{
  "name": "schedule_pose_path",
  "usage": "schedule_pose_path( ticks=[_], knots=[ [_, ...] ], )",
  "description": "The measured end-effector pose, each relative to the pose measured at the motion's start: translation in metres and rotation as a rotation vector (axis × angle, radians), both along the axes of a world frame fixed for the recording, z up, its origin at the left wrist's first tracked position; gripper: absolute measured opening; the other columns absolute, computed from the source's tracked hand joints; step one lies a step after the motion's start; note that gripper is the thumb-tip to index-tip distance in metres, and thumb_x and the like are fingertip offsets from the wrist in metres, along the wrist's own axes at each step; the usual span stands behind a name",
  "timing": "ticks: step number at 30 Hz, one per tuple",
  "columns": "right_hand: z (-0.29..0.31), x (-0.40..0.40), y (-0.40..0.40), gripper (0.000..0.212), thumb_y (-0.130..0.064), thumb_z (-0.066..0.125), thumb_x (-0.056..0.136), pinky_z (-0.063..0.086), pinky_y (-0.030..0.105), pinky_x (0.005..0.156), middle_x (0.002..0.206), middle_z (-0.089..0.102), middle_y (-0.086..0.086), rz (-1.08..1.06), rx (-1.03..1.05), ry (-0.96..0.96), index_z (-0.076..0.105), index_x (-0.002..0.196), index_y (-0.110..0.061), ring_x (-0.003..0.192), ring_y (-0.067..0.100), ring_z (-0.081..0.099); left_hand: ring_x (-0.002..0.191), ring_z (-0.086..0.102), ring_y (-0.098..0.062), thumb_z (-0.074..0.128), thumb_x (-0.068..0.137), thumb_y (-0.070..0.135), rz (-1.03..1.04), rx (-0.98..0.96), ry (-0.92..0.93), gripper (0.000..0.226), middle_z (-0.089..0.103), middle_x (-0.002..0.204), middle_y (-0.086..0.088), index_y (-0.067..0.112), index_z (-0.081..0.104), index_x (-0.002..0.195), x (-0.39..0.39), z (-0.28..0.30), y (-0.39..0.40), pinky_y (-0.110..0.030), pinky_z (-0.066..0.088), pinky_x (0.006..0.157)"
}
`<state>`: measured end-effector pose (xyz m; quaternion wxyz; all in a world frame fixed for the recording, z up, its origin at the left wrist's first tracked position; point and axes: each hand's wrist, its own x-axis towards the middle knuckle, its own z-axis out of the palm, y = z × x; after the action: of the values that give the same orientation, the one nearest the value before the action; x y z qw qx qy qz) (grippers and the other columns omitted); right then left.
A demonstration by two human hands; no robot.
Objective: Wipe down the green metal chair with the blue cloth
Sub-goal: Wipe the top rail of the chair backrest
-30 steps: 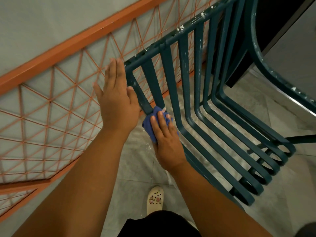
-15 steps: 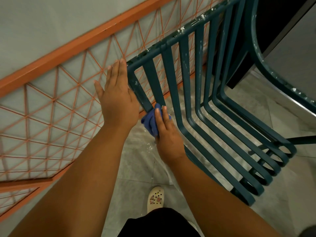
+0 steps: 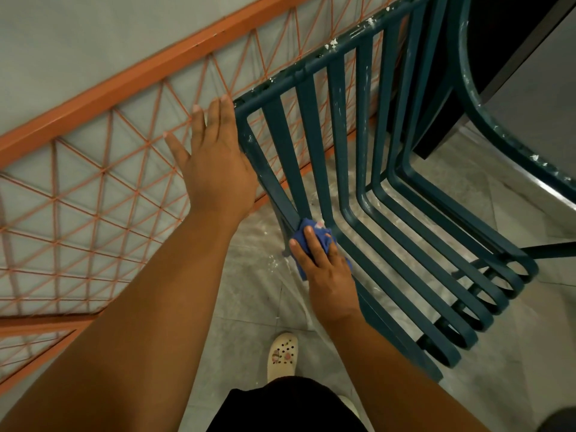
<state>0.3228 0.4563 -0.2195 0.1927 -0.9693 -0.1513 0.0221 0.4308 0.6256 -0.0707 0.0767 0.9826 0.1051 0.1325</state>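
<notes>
Many white flecks dotted our green chair (image 3: 314, 145); our right hand (image 3: 327, 269) pressed the bunched blue cloth (image 3: 311, 235) on a slat, our left hand (image 3: 215, 163) lay spread, perhaps touching its frame.

Dark green chair (image 3: 314, 126), blue cloth (image 3: 314, 238), orange triangle-lattice railing (image 3: 103, 188)

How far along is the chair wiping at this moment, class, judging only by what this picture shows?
Early on. In hand: the right hand presses the blue cloth on the lowest slats where back meets seat, while the left hand steadies the green chair at its back corner. Done: nothing can be confirmed. Left: white specks remain on the top rail and the armrest.
</notes>
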Motion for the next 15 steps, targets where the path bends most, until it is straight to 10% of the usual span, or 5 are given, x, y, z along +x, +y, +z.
schedule_pose_path(
  ticks=[8,12,15],
  knots=[
    [-0.009,-0.049,-0.055,0.11,-0.015,0.088,0.062,0.053,0.049,0.086,0.15,0.038,0.011,-0.069,-0.061,0.122,0.021,0.149,-0.029,0.114,0.039,0.06,0.146,0.01,-0.025,0.036,0.089,0.005,0.0,0.019,0.013,0.067,0.02,0.158,-0.001,0.017,0.014,0.151,-0.001,0.006,0.001,-0.059,-0.003,0.112],
    [0.01,-0.041,-0.063,0.074,-0.031,0.069,0.087,0.045,0.031,0.097,0.138,0.052,0.006,-0.26,0.077,0.385,0.028,0.147,-0.019,0.114,0.02,0.057,0.146,0.013,-0.022,0.036,0.089,0.004,-0.011,-0.01,0.006,0.066,0.021,0.157,0.0,0.017,0.016,0.151,0.001,0.007,0.002,-0.057,0.001,0.115],
    [0.023,-0.009,-0.054,0.041,-0.032,0.059,0.093,0.039,0.017,0.076,0.113,0.063,0.004,-0.242,0.142,0.498,0.047,0.128,-0.015,0.084,0.007,0.051,0.146,0.015,-0.017,0.037,0.087,0.003,-0.022,-0.038,0.007,0.069,0.019,0.158,-0.002,0.015,0.014,0.151,0.002,0.006,-0.001,-0.054,0.002,0.116]
  ],
)
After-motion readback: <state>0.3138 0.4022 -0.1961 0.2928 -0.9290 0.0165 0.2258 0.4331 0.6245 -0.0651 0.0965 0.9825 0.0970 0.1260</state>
